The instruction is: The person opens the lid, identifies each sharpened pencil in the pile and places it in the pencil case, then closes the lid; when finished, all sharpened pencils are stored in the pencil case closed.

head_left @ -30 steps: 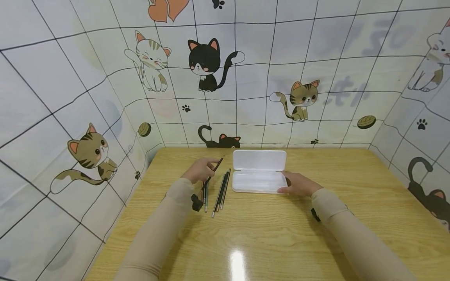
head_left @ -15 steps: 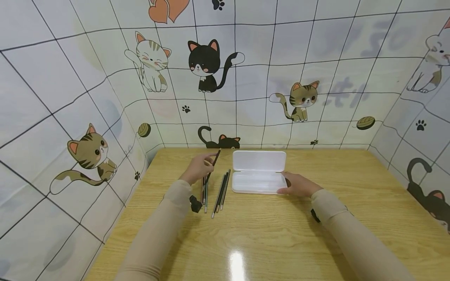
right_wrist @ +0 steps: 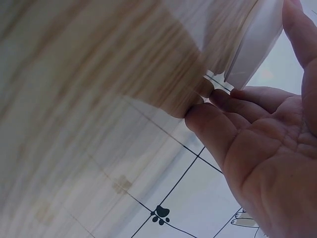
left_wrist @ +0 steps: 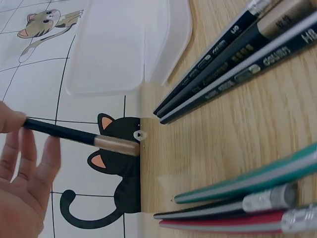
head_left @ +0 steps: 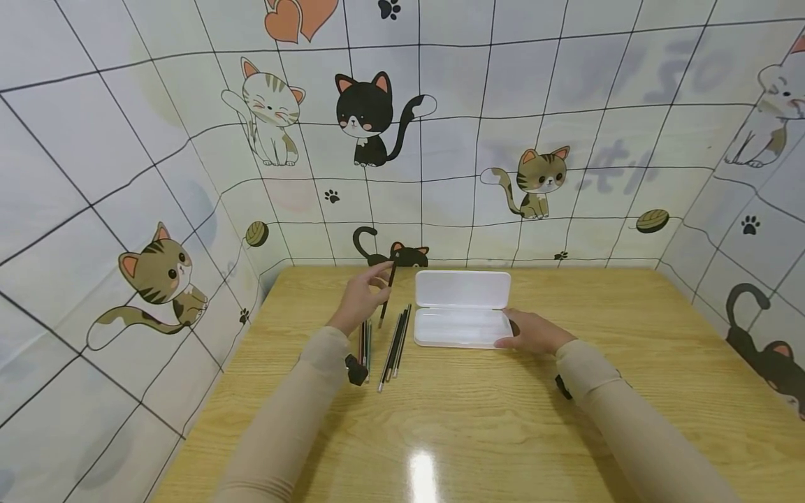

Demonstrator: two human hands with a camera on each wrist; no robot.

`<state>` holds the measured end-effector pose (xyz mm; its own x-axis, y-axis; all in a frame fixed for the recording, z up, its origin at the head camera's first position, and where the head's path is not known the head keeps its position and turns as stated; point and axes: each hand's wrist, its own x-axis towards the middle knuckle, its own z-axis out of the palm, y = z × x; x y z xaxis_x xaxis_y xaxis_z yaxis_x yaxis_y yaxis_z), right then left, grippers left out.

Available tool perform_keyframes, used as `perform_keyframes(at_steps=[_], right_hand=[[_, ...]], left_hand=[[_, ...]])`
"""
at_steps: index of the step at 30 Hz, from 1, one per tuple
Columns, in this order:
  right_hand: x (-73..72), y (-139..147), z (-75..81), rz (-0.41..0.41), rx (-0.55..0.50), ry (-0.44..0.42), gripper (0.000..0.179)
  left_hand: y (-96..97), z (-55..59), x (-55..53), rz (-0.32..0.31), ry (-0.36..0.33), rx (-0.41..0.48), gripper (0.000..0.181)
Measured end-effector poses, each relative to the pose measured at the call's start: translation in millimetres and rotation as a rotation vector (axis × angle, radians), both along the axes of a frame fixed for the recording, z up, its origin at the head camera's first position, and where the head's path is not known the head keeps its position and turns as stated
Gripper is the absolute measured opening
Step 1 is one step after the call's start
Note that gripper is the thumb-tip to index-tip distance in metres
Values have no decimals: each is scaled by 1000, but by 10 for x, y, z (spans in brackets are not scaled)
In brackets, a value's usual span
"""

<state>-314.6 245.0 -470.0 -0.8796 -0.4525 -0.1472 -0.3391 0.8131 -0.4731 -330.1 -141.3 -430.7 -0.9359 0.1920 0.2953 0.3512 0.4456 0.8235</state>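
Observation:
My left hand [head_left: 363, 297] pinches a dark pencil [left_wrist: 81, 135] with a tan end between thumb and fingers, raised above the far part of the table. In the head view the pencil stands steeply tilted. An open white plastic pencil case [head_left: 462, 327] lies to the right, its lid [head_left: 462, 288] folded back towards the wall. At its right end, my right hand [head_left: 534, 331] grips the edge, thumb at the near corner; the right wrist view shows the fingers [right_wrist: 255, 99] by the case wall. The case's tray holds nothing visible.
Dark pencils [head_left: 394, 344] lie in a group just left of the case. Further left is another group with green, black and red pencils [left_wrist: 223, 227], partly behind the left wrist. Cat-printed wall covering [head_left: 453, 175] borders the wooden table [head_left: 490, 433].
The pencil in my left hand has turned from a slant to a steeper angle, its lower end swinging clear of the left pencil group. My right hand has stayed on the case.

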Motion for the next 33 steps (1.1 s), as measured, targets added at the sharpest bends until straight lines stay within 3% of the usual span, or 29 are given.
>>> perform_keyframes(at_steps=[17,24,33], right_hand=[[-18,2,-9,-1,-9,-6,100],[-5,4,-6,-2,-12,-2,101],[-12,14,-16,-8,-16,-5,101]], left_hand=[[175,-37,-45,-22,162,139,53],[235,-59,-56,-10,169,118,52],[372,-81,-81,-45,197,111,52]])
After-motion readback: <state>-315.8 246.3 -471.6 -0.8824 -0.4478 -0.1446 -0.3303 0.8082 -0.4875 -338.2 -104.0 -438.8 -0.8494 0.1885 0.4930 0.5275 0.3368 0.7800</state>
